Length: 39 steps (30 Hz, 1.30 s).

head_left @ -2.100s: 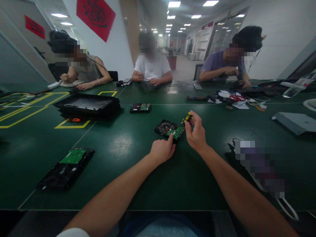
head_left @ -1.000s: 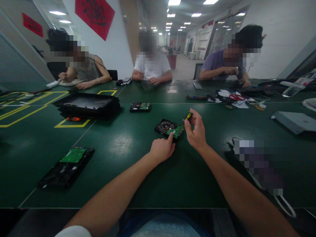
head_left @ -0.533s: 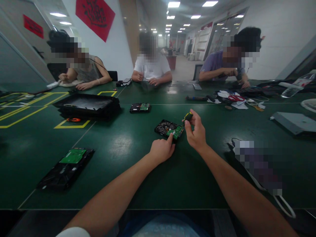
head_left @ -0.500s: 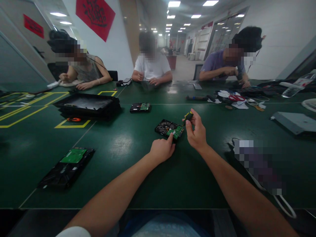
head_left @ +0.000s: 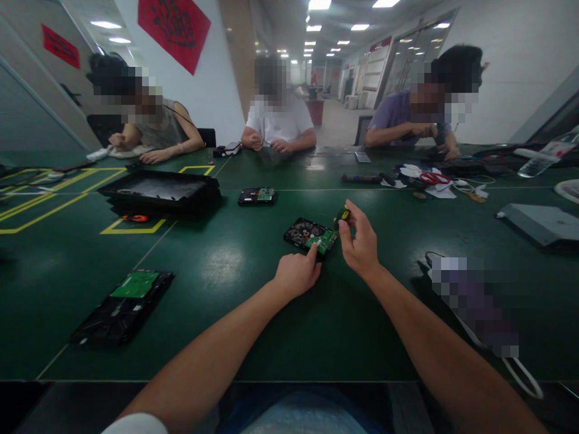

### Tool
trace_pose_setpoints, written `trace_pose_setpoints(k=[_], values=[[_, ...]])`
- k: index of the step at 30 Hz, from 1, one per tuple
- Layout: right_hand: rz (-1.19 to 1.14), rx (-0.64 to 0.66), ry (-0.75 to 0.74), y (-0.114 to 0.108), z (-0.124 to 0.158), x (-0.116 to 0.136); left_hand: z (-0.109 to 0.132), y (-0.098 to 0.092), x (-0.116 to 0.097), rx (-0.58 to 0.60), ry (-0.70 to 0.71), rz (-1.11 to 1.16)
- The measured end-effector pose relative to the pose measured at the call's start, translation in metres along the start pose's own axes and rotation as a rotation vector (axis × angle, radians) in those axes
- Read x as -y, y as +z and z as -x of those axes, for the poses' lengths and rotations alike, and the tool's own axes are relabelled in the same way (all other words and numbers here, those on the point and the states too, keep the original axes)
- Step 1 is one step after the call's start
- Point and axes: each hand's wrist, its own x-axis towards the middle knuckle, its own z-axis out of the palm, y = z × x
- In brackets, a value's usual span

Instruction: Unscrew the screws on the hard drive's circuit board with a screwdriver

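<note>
A hard drive (head_left: 296,232) lies circuit-board side up on the green table. My left hand (head_left: 296,274) steadies it from the near side, its index finger stretched onto the green board and the other fingers curled under. In my right hand (head_left: 359,241) is a short yellow-and-black screwdriver (head_left: 342,216), gripped between thumb and fingers. Its handle leans by the drive's right end; the tip is too small to make out, so I cannot tell whether it touches a screw.
Two more hard drives lie nearby: one at near left (head_left: 124,307), another farther back (head_left: 257,196). A black tray (head_left: 203,190) stands at back left. On the right are a pixelated pouch-like object (head_left: 474,307) and a grey box (head_left: 538,223). Three people sit across the table.
The screwdriver handle has turned slightly in my right fingers and stands a bit more upright. My left hand and the hard drive stay in place.
</note>
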Motion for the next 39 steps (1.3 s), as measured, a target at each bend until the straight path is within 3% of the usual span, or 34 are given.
trace_pose_setpoints(k=[11,18,25,31,39], values=[[-0.068,-0.041,0.052,0.0014,0.0009,-0.005,0.0007,-0.0019,-0.0006,0.025,-0.012,0.01],[-0.074,-0.009,0.036,0.0005,0.0,-0.0053,-0.0001,-0.0008,-0.0007,0.021,-0.014,-0.001],[0.01,-0.071,-0.003,-0.0023,-0.0024,-0.0022,0.0002,-0.0002,0.0007,0.002,-0.006,0.001],[-0.07,-0.028,0.027,-0.0025,-0.0026,0.0007,0.0004,0.0,0.0006,0.006,-0.006,0.002],[-0.009,-0.084,-0.024,-0.0041,-0.003,0.002,0.0004,0.0018,0.0,-0.017,0.007,0.002]])
